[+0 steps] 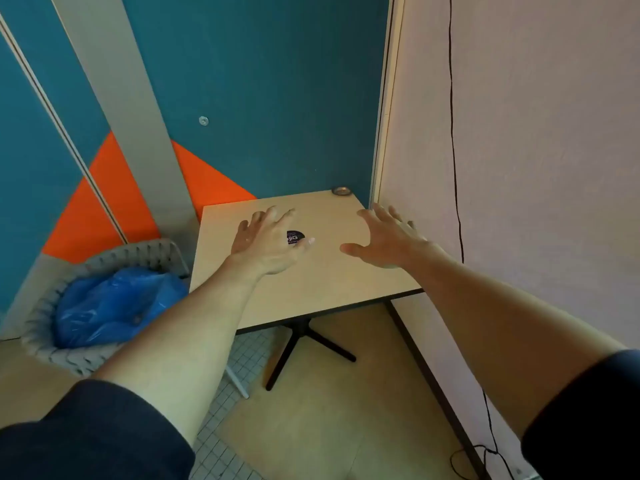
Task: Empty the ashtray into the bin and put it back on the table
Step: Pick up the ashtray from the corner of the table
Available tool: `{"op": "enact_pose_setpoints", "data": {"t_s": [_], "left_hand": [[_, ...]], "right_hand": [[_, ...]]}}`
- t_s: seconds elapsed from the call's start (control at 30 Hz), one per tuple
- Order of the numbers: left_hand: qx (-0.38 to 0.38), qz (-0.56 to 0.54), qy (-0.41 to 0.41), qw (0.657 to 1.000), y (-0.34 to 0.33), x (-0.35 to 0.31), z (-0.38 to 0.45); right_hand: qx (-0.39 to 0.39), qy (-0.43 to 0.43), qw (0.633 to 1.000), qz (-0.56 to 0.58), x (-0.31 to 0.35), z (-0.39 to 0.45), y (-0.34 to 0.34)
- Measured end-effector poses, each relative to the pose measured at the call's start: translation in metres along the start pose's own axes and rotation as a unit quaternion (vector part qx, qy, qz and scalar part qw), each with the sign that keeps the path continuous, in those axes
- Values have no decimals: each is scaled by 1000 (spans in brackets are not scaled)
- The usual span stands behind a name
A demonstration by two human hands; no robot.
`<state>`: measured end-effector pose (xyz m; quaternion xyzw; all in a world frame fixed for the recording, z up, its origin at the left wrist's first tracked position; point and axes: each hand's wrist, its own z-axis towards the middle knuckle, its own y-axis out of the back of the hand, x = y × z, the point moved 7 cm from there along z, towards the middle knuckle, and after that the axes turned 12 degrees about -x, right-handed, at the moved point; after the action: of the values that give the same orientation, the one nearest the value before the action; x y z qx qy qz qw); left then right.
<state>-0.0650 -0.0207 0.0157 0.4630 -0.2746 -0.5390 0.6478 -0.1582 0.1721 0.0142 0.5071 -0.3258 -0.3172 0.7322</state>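
A small round metal ashtray (342, 191) sits at the far right corner of the light wooden table (332, 271), close to the wall. My left hand (266, 242) hovers over the middle of the table with its fingers spread, holding nothing. My right hand (388, 235) is stretched out over the right side of the table, fingers apart and empty, a short way in front of the ashtray. No bin is recognisable in view.
A dark round sticker (295, 236) lies on the table, partly behind my left hand. A grey woven chair (104, 261) with a blue plastic bag (114, 306) on it stands left of the table. A black cable (456, 168) runs down the right wall.
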Motion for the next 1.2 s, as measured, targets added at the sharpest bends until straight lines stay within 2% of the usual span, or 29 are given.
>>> {"op": "enact_pose_setpoints", "data": {"t_s": [0.3,0.57,1.2], "left_hand": [[43,22,8,999,-68,-11,94],[58,37,19,997,-117,-2,166],[123,26,-45,991,-266,91,372]], "right_hand": [[21,-16,1000,-4,-61,93,-38],[41,-1,999,-17,-86,174,-69],[69,-59,995,-36,-108,386,-193]]}}
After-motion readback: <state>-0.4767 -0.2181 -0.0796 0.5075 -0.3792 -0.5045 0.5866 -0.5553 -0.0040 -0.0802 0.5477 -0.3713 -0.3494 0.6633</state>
